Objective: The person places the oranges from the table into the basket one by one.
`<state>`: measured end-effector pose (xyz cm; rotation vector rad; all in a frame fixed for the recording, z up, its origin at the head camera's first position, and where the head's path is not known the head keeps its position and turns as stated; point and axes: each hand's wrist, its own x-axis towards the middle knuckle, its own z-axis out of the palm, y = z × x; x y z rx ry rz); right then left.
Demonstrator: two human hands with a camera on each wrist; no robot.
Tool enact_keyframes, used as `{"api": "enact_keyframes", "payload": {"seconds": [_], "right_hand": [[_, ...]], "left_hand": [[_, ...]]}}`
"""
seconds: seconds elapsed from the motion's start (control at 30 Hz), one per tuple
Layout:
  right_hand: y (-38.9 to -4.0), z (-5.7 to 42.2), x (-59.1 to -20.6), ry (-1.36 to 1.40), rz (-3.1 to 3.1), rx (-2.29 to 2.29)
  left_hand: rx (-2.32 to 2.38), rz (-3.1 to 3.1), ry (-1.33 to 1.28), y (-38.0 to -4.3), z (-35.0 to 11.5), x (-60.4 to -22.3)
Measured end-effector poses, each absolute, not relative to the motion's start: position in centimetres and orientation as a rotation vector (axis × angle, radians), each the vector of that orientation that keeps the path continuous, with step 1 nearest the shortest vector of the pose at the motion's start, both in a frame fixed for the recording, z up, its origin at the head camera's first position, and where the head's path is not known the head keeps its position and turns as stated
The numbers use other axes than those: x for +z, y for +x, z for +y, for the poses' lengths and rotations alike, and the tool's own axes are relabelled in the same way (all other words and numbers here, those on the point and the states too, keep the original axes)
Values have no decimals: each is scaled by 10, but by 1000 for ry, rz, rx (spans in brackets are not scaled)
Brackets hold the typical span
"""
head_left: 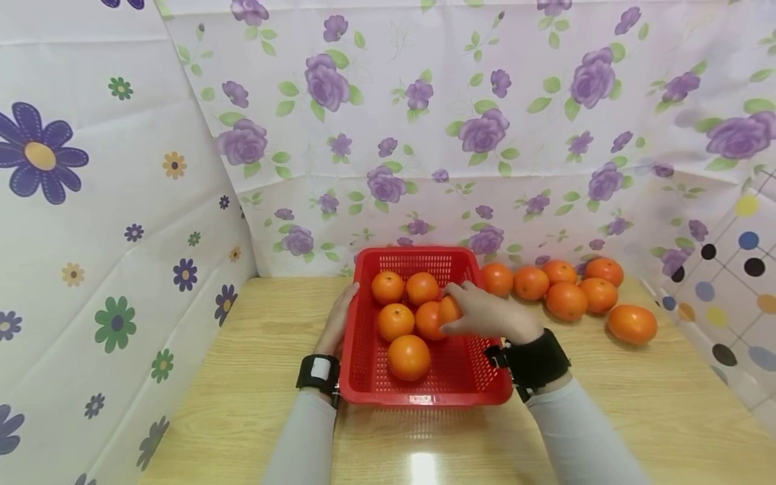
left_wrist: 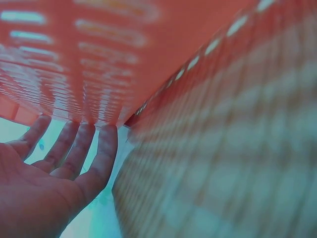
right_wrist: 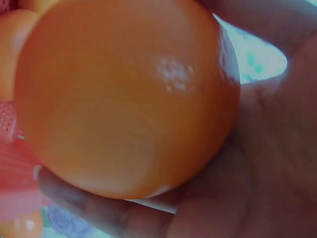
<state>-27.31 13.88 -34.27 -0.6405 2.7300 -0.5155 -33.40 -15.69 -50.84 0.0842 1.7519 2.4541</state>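
A red plastic basket (head_left: pixel 448 377) with slotted walls stands on the table, several oranges (head_left: pixel 409 358) lying inside it. My right hand (head_left: pixel 485 311) reaches over the basket's right wall and grips an orange (right_wrist: pixel 129 99) between thumb and fingers. In the head view that orange (head_left: pixel 449 310) overlaps another one in the basket. At the left side my left hand (head_left: pixel 337 320) rests against the basket's outer wall. The left wrist view shows the fingers (left_wrist: pixel 104 153) of that hand extended, tips at the slotted wall (left_wrist: pixel 106 59).
Several more oranges (head_left: pixel 566 300) lie on the wooden table (head_left: pixel 254 384) to the right of the basket, one (head_left: pixel 632 324) set apart nearer the right edge. Behind the table hangs a flowered cloth (head_left: pixel 418 148), and patterned sheets flank both sides.
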Motion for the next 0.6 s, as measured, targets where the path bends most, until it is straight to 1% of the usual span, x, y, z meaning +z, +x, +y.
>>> {"api": "enact_keyframes", "payload": {"seconds": [0.27,0.6], "right_hand": [[-278,123,-350,-589,2600,-420],[-278,116,-362,-521,2551,-383]], "left_hand": [[2430,1786,56,-334,-158,-509],[2426,1785,69,-334,-158,-509]]}}
